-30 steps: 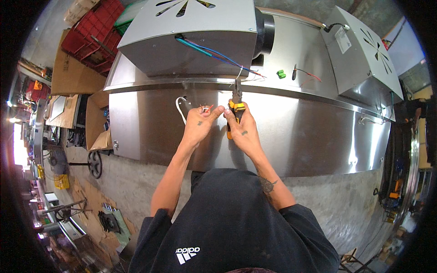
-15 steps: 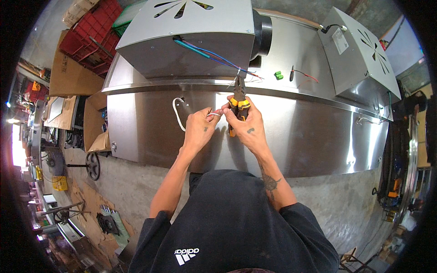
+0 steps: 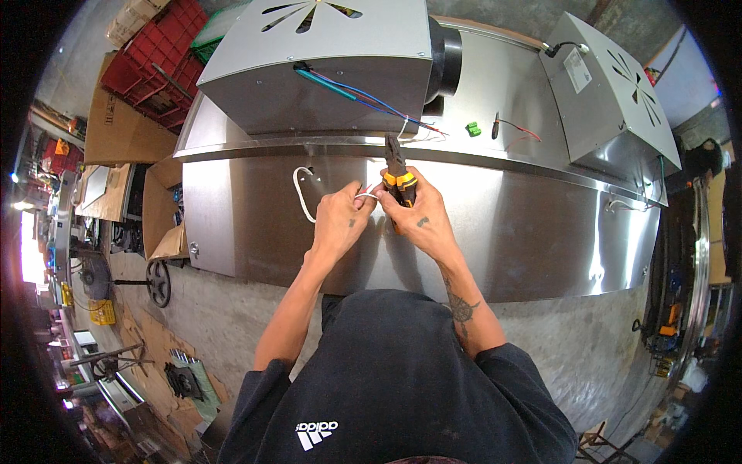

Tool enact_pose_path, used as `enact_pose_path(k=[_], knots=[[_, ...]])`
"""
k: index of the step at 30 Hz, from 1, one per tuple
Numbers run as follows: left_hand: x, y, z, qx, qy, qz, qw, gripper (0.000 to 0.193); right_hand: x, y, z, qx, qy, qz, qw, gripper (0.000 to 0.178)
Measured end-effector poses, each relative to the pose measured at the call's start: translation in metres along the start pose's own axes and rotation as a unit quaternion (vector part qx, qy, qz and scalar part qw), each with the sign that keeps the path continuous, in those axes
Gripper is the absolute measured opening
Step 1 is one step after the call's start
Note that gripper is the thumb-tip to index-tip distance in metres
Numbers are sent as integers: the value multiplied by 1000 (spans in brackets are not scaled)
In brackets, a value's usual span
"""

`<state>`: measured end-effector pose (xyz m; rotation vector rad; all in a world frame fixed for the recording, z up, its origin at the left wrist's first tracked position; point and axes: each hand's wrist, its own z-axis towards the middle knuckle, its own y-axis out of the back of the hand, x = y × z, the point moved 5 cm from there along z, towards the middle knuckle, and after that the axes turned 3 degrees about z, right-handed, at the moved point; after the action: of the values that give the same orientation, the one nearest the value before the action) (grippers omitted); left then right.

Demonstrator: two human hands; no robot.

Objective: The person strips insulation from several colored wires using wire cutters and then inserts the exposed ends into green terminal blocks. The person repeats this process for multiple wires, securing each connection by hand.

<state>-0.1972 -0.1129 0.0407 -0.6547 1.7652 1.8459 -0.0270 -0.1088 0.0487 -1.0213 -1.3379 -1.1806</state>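
A white cable (image 3: pixel 300 193) comes out of a hole in the stainless steel panel (image 3: pixel 495 232) and loops down to my left hand (image 3: pixel 338 216). My left fingers are closed on its end, where thin wires show between both hands. My right hand (image 3: pixel 421 213) wraps round a pair of pliers (image 3: pixel 398 166) with black and yellow handles, jaws pointing away from me. Its thumb and fingertips also meet at the wire end, beside the left fingertips. Blue, red and teal wires (image 3: pixel 371 100) hang from the grey metal box (image 3: pixel 332 93) just beyond the pliers.
A second grey box (image 3: pixel 610 100) stands at the far right. Between the boxes lie a green connector (image 3: pixel 473 129) and a short red and black lead (image 3: pixel 519 128). Cardboard boxes (image 3: pixel 124 116) and a red crate (image 3: pixel 151 69) are stacked at left. A raised steel edge crosses behind my hands.
The pliers have tilted left, their jaws drawing slightly back from the hanging wires. My right hand has turned a little with them. The left hand has barely moved.
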Motion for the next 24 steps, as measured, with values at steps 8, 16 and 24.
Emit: enact_pose_path(k=[8,16,24], knots=[[0,-8,-4,-19,-85,-8,996,16,-4,-19,-6,-11,39,141,989,36],[-3,-10,-6,-1,-83,-17,996,15,4,-18,-11,-31,35,91,995,37],[9,8,2,126,29,-286,950,18,-10,-19,-16,-68,31,118,990,32]])
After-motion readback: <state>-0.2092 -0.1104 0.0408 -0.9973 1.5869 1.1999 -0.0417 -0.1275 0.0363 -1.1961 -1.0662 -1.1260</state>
